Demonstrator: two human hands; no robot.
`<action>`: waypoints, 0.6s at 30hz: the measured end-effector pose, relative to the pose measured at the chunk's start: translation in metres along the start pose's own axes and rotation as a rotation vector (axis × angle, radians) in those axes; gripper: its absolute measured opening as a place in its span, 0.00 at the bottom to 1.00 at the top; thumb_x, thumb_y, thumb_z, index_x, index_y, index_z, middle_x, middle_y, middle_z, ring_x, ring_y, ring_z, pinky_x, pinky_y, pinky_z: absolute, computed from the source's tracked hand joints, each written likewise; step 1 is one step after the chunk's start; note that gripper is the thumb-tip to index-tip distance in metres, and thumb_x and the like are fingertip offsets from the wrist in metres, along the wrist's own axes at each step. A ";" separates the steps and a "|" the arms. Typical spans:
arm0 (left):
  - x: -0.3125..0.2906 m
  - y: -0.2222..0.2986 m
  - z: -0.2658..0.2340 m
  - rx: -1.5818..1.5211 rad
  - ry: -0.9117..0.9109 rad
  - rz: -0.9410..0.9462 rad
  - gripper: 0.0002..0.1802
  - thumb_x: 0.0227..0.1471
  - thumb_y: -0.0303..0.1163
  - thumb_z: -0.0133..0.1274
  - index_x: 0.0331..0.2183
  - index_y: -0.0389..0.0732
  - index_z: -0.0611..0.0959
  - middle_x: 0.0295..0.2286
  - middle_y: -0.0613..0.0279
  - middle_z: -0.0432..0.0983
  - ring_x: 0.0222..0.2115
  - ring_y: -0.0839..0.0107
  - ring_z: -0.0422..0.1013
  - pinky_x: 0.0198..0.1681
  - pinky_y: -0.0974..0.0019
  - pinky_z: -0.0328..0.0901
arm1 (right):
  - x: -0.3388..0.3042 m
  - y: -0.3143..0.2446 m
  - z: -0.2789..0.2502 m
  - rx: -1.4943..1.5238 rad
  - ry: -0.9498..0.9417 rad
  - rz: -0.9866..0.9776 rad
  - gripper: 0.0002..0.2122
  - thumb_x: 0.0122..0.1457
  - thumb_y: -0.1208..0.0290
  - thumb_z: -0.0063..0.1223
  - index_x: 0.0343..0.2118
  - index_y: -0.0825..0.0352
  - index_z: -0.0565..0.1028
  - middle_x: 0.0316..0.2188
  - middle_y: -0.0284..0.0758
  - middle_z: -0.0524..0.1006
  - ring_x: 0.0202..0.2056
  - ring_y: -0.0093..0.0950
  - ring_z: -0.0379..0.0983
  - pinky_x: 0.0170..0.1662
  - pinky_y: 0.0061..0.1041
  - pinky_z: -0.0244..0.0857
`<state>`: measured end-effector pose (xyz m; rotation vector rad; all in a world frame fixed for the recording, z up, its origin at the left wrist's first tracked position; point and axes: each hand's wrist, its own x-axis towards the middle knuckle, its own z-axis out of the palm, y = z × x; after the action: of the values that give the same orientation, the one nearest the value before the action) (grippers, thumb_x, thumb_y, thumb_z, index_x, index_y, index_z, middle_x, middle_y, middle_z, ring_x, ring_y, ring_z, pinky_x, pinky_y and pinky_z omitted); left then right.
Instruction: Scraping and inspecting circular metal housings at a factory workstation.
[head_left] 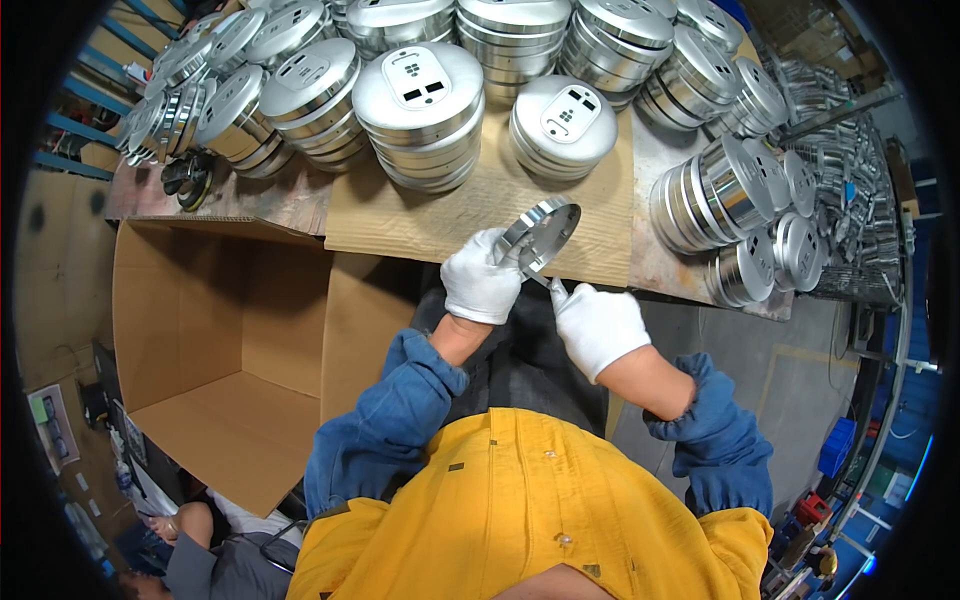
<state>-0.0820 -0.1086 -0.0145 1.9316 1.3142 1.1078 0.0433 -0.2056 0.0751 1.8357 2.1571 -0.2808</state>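
My left hand (482,277), in a white glove, grips a shallow round metal cover (541,236) by its left side. The cover is tilted up, its hollow inside facing right. My right hand (602,328), gloved too, is closed with the index finger stretched along a thin flat metal tool (537,277). The tool's far end meets the cover's lower rim; whether it touches cannot be made out. Beyond my hands on the bench stand a short stack of silver covers (565,125) and a taller stack (425,150), their top faces showing dark cut-outs.
A brown cardboard sheet (400,225) lies on the bench. An open cardboard box (220,330) stands at the left. More cover stacks (700,195) line the back and right, beside a heap of metal parts (840,160). A dark hand tool (188,182) lies left; a seated person (215,550) is lower left.
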 end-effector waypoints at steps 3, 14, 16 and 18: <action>0.003 -0.004 0.002 -0.120 -0.033 -0.115 0.10 0.45 0.30 0.62 0.29 0.34 0.81 0.24 0.56 0.79 0.23 0.69 0.76 0.27 0.70 0.67 | -0.003 -0.007 0.011 0.008 0.000 0.093 0.18 0.53 0.74 0.45 0.49 0.69 0.71 0.24 0.40 0.74 0.24 0.34 0.75 0.24 0.34 0.67; 0.002 -0.002 -0.001 -0.091 -0.011 -0.042 0.11 0.44 0.33 0.63 0.29 0.37 0.82 0.23 0.53 0.77 0.23 0.58 0.74 0.28 0.66 0.67 | -0.007 0.017 -0.007 0.127 -0.023 0.039 0.20 0.51 0.74 0.44 0.50 0.63 0.70 0.25 0.41 0.75 0.25 0.37 0.75 0.26 0.35 0.67; 0.002 -0.003 -0.001 -0.038 0.003 -0.001 0.11 0.44 0.33 0.63 0.29 0.37 0.81 0.23 0.53 0.76 0.22 0.57 0.73 0.27 0.65 0.67 | -0.005 0.018 -0.009 0.099 -0.011 0.039 0.20 0.51 0.74 0.44 0.50 0.64 0.70 0.26 0.42 0.76 0.26 0.38 0.76 0.27 0.35 0.68; 0.002 -0.003 -0.001 -0.051 -0.011 -0.009 0.11 0.43 0.33 0.62 0.30 0.39 0.81 0.23 0.54 0.77 0.23 0.56 0.74 0.27 0.63 0.67 | -0.001 0.017 -0.007 0.119 0.019 0.041 0.19 0.51 0.74 0.45 0.48 0.62 0.71 0.24 0.41 0.75 0.25 0.38 0.74 0.25 0.35 0.66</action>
<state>-0.0844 -0.1059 -0.0157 1.8903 1.2753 1.1138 0.0600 -0.2013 0.0828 1.9520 2.1550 -0.3912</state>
